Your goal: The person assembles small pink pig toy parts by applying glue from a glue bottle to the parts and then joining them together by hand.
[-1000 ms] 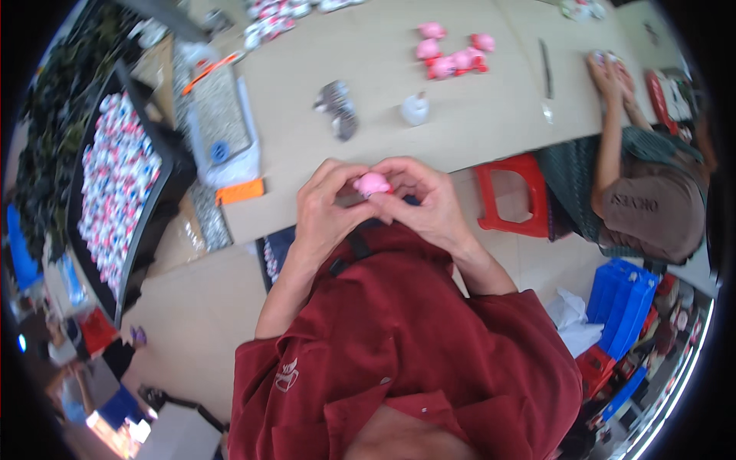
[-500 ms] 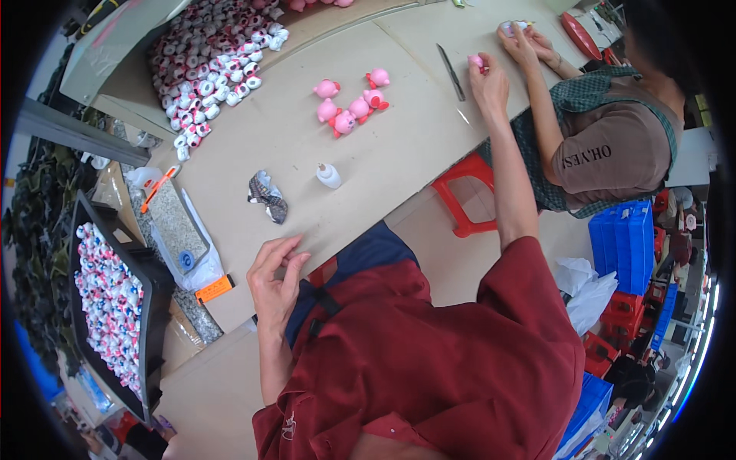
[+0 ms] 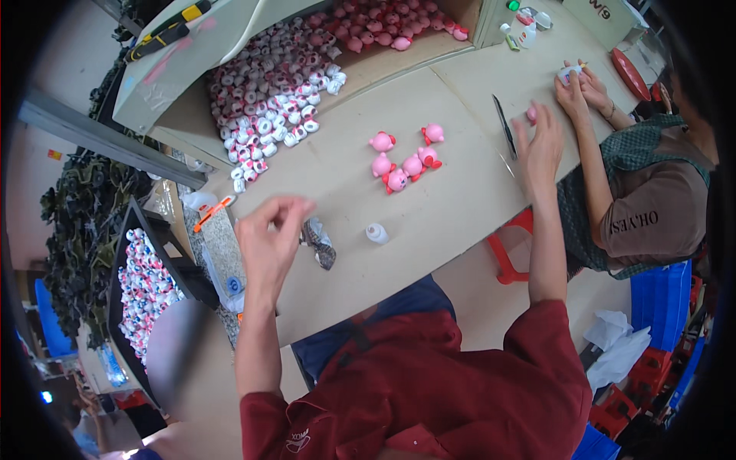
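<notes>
My left hand (image 3: pixel 267 244) is raised over the left part of the table. Its fingers bend toward the thumb, and nothing shows in them. Beside it lies a crumpled dark patterned wrapper (image 3: pixel 320 244), partly behind the fingers. My right hand (image 3: pixel 543 146) reaches far right with fingers stretched and slightly blurred. Just past its fingertips is a pink figure (image 3: pixel 531 113), partly hidden, apparently released. Several round pink figures with red feet (image 3: pixel 412 165) stand grouped mid-table. A small white bottle (image 3: pixel 376 233) stands nearer to me.
White-and-pink pieces (image 3: pixel 268 126) spill from a bin at the back left, beside more pink figures (image 3: pixel 399 27). A black tray (image 3: pixel 201 276) of small parts is at left. Tweezers (image 3: pixel 504 126) lie near a co-worker's hands (image 3: pixel 576 92), which hold a small bottle. A red stool (image 3: pixel 510 257) stands below.
My right hand has loosened from the pink figure, its fingers now spread. The left hand has risen farther over the table. The view has shifted, and a blurred pale shape appears at lower left.
</notes>
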{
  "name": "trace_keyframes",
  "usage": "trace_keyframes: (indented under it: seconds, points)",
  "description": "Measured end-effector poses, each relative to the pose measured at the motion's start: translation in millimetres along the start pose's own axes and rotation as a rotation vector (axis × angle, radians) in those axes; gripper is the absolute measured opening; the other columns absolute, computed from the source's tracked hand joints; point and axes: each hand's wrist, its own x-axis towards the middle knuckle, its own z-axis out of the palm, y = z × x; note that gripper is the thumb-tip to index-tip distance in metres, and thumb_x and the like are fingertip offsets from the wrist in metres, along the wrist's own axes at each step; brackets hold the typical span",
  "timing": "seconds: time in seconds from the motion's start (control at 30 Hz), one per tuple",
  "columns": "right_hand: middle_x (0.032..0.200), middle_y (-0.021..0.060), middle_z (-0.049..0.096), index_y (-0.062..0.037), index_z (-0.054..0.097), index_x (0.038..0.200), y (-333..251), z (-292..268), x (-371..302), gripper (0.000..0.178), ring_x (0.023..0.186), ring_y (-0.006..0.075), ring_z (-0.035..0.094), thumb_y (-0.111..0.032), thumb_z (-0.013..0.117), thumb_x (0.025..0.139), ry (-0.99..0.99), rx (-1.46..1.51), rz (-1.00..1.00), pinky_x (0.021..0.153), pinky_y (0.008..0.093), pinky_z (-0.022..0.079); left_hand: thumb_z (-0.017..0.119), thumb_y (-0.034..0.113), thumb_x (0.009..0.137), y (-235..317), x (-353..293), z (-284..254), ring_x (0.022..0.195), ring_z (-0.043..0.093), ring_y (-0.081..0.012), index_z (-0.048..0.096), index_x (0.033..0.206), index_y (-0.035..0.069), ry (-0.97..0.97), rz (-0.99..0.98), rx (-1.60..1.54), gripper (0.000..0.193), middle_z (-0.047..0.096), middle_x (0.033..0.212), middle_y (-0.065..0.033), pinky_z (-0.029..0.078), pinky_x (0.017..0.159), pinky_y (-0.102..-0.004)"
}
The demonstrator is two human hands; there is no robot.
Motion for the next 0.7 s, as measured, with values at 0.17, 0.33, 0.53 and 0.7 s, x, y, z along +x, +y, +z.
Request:
trace_keyframes:
  seconds: [0.17, 0.33, 0.53, 0.7]
  points:
    - [0.110, 0.0163, 0.056, -0.0030, 0.056, 0.111, -103.6, -53.6, -56.8, 0.042, 0.103, 0.0318, 0.051, -0.011, 0.069, 0.071, -0.553, 0.925, 0.070, 0.089, 0.0371, 0.041, 0.061, 0.025, 0.080, 7.6, 124.2, 57.3, 0.059, 0.055, -0.0240, 0.064, 0.075, -0.001, -0.019, 0.319, 0.106, 0.026, 0.061, 0.066, -0.0127, 0.042, 0.058, -0.0351]
    - [0.115, 0.0133, 0.052, -0.0044, 0.049, 0.119, -159.7, -57.9, -81.3, 0.062, 0.104, 0.0281, 0.050, -0.015, 0.077, 0.065, -0.710, 1.084, 0.051, 0.089, 0.0355, 0.042, 0.063, 0.032, 0.077, -5.1, 246.0, 132.8, 0.080, 0.060, -0.0331, 0.063, 0.091, 0.003, 0.101, 0.476, 0.285, 0.032, 0.064, 0.086, -0.0169, 0.046, 0.073, -0.0400]
    - [0.110, 0.0130, 0.054, -0.0034, 0.050, 0.116, -180.2, -40.5, -96.4, 0.057, 0.098, 0.0287, 0.052, -0.014, 0.074, 0.066, -0.621, 1.055, 0.075, 0.083, 0.0364, 0.043, 0.068, 0.038, 0.069, -12.5, 294.9, 182.6, 0.100, 0.052, -0.0310, 0.062, 0.093, 0.008, 0.133, 0.504, 0.740, 0.040, 0.061, 0.095, -0.0141, 0.039, 0.087, -0.0432]
    - [0.102, 0.0124, 0.058, -0.0028, 0.055, 0.109, -182.1, -33.0, -100.5, 0.044, 0.093, 0.0283, 0.054, -0.011, 0.070, 0.069, -0.584, 1.051, 0.051, 0.080, 0.0359, 0.044, 0.069, 0.026, 0.071, -13.7, 278.9, 154.2, 0.089, 0.057, -0.0280, 0.058, 0.103, 0.009, 0.209, 0.784, 0.607, 0.038, 0.061, 0.092, -0.0128, 0.046, 0.078, -0.0384]
